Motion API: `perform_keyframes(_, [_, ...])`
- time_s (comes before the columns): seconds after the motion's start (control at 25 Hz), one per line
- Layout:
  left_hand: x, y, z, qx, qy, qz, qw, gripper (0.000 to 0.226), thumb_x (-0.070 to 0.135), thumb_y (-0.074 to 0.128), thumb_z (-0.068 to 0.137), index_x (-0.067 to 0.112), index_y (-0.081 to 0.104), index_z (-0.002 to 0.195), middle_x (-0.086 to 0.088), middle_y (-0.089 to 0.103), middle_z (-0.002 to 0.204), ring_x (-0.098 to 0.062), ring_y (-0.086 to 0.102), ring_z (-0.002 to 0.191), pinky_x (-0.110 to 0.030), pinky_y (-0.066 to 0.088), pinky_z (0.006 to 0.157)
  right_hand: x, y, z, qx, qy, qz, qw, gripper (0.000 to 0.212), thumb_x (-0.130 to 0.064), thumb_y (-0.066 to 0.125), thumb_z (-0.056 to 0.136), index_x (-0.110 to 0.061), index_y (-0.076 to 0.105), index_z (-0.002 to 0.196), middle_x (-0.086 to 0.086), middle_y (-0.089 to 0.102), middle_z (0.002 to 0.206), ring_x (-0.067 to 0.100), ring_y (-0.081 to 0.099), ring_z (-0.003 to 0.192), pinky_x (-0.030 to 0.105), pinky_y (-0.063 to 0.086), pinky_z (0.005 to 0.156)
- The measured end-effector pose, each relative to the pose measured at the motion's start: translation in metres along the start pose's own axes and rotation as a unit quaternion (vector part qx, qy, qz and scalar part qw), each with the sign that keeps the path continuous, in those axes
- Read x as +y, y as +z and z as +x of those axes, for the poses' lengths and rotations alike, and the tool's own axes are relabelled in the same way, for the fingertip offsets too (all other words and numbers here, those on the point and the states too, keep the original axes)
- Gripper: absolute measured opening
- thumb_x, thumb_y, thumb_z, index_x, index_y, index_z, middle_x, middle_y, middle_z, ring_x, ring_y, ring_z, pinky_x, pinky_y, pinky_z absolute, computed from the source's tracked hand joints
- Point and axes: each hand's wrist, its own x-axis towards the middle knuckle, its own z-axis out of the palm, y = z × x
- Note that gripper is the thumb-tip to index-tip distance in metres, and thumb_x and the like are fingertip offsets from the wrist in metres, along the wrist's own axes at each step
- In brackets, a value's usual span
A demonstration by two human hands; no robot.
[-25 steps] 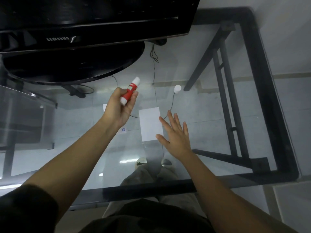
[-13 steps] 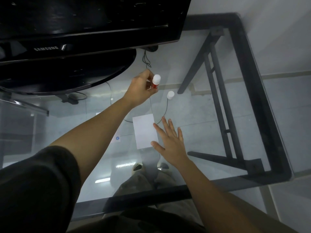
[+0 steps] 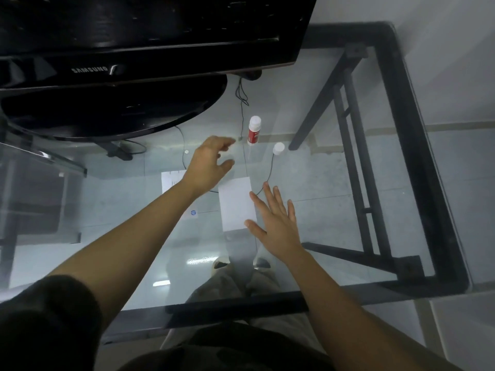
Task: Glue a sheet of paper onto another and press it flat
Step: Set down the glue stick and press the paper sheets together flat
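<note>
A white sheet of paper (image 3: 236, 203) lies flat on the glass table. A second sheet (image 3: 171, 181) with faint print lies to its left, partly hidden under my left arm. The red-and-white glue stick (image 3: 253, 131) stands upright on the glass beyond the sheets. Its white cap (image 3: 278, 149) stands just to its right. My left hand (image 3: 210, 163) hovers a little left of the glue stick, fingers apart and empty. My right hand (image 3: 277, 219) lies flat with spread fingers at the white sheet's right edge.
A black Samsung monitor (image 3: 150, 57) on an oval base (image 3: 115, 108) fills the far left. The glass table has a black frame (image 3: 417, 156); its legs, a thin cable (image 3: 242, 103) and the floor show through the glass. My legs and shoes (image 3: 235, 266) show below.
My left hand carried the glue stick away from me, stood it upright next to the cap and let go. It now sits just left of the stick. My right hand stayed beside the sheet.
</note>
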Motion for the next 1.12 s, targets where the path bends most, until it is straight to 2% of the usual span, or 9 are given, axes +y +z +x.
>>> perform_keyframes(0.12, [-0.016,-0.001,-0.044,-0.042,0.02,0.1,0.994,0.044,0.018,0.068,0.083,0.005,0.055,0.123,-0.018,0.056,0.116,-0.029,0.055,0.104,-0.027,0.041,0.088,-0.001,-0.003,-0.002,-0.005,-0.001,0.013,1.0,0.062,-0.055,0.031,0.092,-0.035,0.006,0.145,-0.002,-0.012,0.157,0.017,-0.016,0.143,0.041,-0.015,0.111])
perform_keyframes(0.2, [-0.019,0.004,-0.056,-0.052,-0.003,0.129,0.99,0.049,0.026,0.071,0.08,0.002,0.055,0.121,-0.018,0.054,0.114,-0.03,0.052,0.105,-0.032,0.042,0.091,-0.002,-0.005,-0.002,-0.006,-0.001,0.017,1.0,0.062,-0.054,0.032,0.092,-0.035,0.007,0.145,-0.003,-0.011,0.157,0.017,-0.016,0.143,0.042,-0.014,0.112])
perform_keyframes(0.44, [-0.012,0.013,-0.054,-0.078,-0.073,0.08,0.991,0.043,0.035,0.073,0.075,0.009,0.059,0.107,-0.011,0.05,0.111,-0.024,0.048,0.103,-0.027,0.041,0.085,-0.001,-0.004,-0.001,-0.009,0.004,0.008,1.0,0.063,-0.053,0.034,0.092,-0.035,0.006,0.145,-0.003,-0.011,0.157,0.016,-0.016,0.143,0.04,-0.014,0.111])
perform_keyframes(0.6, [-0.002,0.014,-0.057,-0.093,-0.121,0.004,0.988,0.031,0.032,0.073,0.077,0.017,0.054,0.096,-0.004,0.054,0.103,-0.018,0.054,0.089,-0.018,0.043,0.066,0.0,-0.002,0.0,-0.007,0.004,0.011,1.0,0.063,-0.052,0.035,0.092,-0.036,0.006,0.145,-0.003,-0.011,0.157,0.016,-0.016,0.143,0.037,-0.017,0.109])
perform_keyframes(0.72, [0.007,0.013,-0.062,-0.068,-0.177,-0.104,0.976,0.031,0.034,0.067,0.082,0.022,0.046,0.101,0.0,0.056,0.097,-0.013,0.057,0.08,-0.014,0.043,0.055,0.0,-0.001,0.0,0.003,-0.003,0.019,1.0,0.062,-0.052,0.036,0.092,-0.037,0.007,0.145,-0.004,-0.011,0.158,0.015,-0.016,0.142,0.037,-0.016,0.109])
perform_keyframes(0.88, [0.016,0.01,-0.065,-0.013,-0.136,-0.083,0.987,0.033,0.019,0.061,0.087,0.021,0.04,0.112,-0.003,0.053,0.091,-0.013,0.056,0.071,-0.007,0.041,0.048,-0.002,-0.002,-0.001,0.029,0.009,0.055,0.998,0.067,-0.048,0.045,0.091,-0.033,0.009,0.146,-0.003,-0.001,0.159,0.016,-0.009,0.144,0.037,-0.014,0.109])
perform_keyframes(0.96, [0.018,0.008,-0.065,-0.004,-0.137,-0.128,0.982,0.036,0.015,0.062,0.086,0.021,0.039,0.112,0.0,0.052,0.081,-0.015,0.055,0.07,-0.015,0.043,0.056,-0.007,-0.006,-0.001,0.046,0.034,0.134,0.989,0.071,-0.044,0.052,0.089,-0.027,0.011,0.145,0.0,0.015,0.157,0.019,0.007,0.144,0.04,-0.006,0.113])
perform_keyframes(1.04, [0.017,0.004,-0.065,0.002,-0.163,-0.217,0.962,0.037,0.011,0.064,0.085,0.02,0.04,0.11,0.003,0.051,0.072,-0.014,0.055,0.066,-0.027,0.049,0.063,-0.015,-0.012,0.0,0.065,0.07,0.262,0.96,0.07,-0.041,0.057,0.087,-0.026,0.018,0.144,0.001,0.04,0.144,0.019,0.036,0.132,0.042,0.023,0.112])
perform_keyframes(1.12, [0.017,0.004,-0.065,-0.002,-0.183,-0.265,0.947,0.038,0.01,0.066,0.084,0.02,0.041,0.112,0.005,0.054,0.072,-0.01,0.057,0.065,-0.03,0.052,0.067,-0.022,-0.019,0.0,0.089,0.11,0.363,0.921,0.065,-0.035,0.06,0.086,-0.027,0.026,0.141,-0.002,0.057,0.118,0.015,0.055,0.108,0.028,0.049,0.09])
